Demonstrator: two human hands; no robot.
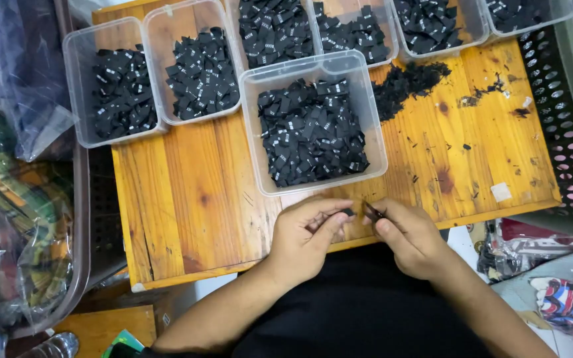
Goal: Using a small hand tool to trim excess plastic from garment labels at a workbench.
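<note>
Two hands are seen close together at the near edge of the wooden surface (187,199); the left hand (306,232) is curled, its thumb and forefinger pinched on a small black label (347,212); the right hand (409,235) is likewise closed, a thin dark tool (371,212) being gripped between its fingertips, with the tip pointed toward the label; the two hands are nearly touching, the label and the tool being held just above the front edge of the surface; a dark garment (366,305) is spread below the wrists; just beyond the hands, a clear plastic tub (252,132) filled with small black folded labels is set nearest, its near wall just beside the knuckles; to the right of it a loose heap of black labels (406,83) is scattered on the bare wood, with black scraps (492,89) strewn further right; to the left, two more clear tubs (77,99) of the same labels are placed side by side, touching; at the far edge a row of further tubs (469,20) is lined up, partly cut off by the frame; a perforated dark crate (565,132) is seen at the right, and clear bags of folded fabric (21,199) are piled at the left
</note>
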